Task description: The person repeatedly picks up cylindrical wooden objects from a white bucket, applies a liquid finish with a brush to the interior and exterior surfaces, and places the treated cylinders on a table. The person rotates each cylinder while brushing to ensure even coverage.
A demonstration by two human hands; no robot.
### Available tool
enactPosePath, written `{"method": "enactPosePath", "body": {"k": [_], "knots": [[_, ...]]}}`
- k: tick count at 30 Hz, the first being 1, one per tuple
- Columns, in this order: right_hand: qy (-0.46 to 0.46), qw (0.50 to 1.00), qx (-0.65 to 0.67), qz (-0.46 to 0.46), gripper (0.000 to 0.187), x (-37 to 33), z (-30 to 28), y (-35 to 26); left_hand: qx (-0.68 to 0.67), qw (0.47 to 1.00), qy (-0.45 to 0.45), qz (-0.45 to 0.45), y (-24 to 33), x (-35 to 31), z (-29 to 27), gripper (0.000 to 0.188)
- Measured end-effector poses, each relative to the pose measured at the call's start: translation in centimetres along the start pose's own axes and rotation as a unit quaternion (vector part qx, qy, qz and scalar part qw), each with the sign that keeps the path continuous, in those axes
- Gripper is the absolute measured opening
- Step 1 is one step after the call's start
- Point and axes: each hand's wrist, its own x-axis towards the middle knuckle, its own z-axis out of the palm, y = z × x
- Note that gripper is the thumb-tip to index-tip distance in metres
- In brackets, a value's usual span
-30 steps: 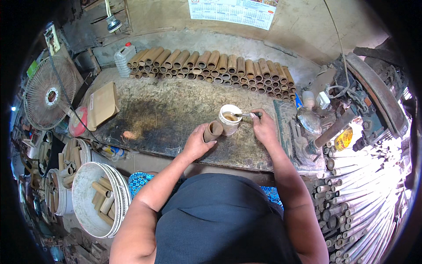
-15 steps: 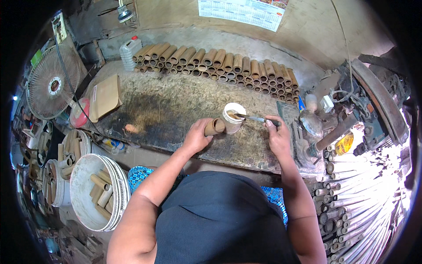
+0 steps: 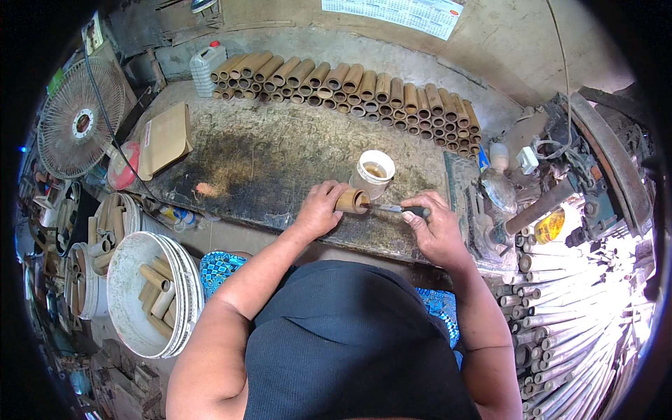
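Observation:
My left hand (image 3: 322, 210) is wrapped round a short bamboo tube (image 3: 348, 201), which lies nearly sideways with its open end to the right. In my right hand (image 3: 435, 227) is a slim brush (image 3: 395, 208) with a dark handle and a metal middle part. Its dark tip reaches the rim of the tube's open end; how far inside it goes I cannot tell. Just beyond the tube stands a whitish plastic cup (image 3: 374, 178) with brownish liquid in it. Both hands are above the near edge of the worn wooden workbench (image 3: 273, 168).
Stacked bamboo tubes (image 3: 350, 91) line the bench's back, beside a plastic jug (image 3: 208, 70). A brown folder (image 3: 164, 140) and a fan (image 3: 82, 120) are at left. White buckets (image 3: 126, 308) hold tubes. Clamped machinery (image 3: 539, 210) and long bamboo poles (image 3: 574, 329) are at right.
The brush has come out of the cup and moved toward me, its tip now at the tube's open end. The tube has turned more sideways, its opening facing right.

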Motion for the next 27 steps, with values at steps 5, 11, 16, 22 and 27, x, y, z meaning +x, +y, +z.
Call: {"method": "enactPosePath", "body": {"k": [5,11,16,22,27], "knots": [[-0.017,0.989,0.109,0.099,0.018,-0.9,0.4,-0.2,0.022,1.000,0.018,0.014,0.1,-0.4,0.4,0.069],[0.071,0.917,0.358,0.160,0.022,-1.9,3.1,1.1,-0.030,0.999,0.037,-0.008,-0.4,-0.3,0.3,0.069],[0.123,0.978,0.166,0.021,0.027,-2.0,4.3,1.2,-0.035,0.998,0.042,-0.013,-0.3,-0.5,0.2,0.069],[0.099,0.984,-0.111,-0.099,0.025,-2.6,3.6,-1.4,-0.017,0.998,0.044,-0.027,0.7,-0.8,0.0,0.066],[0.095,0.989,-0.103,-0.050,0.028,-2.7,3.1,-2.9,0.006,0.999,0.021,-0.024,1.3,-1.2,0.5,0.068]]}}
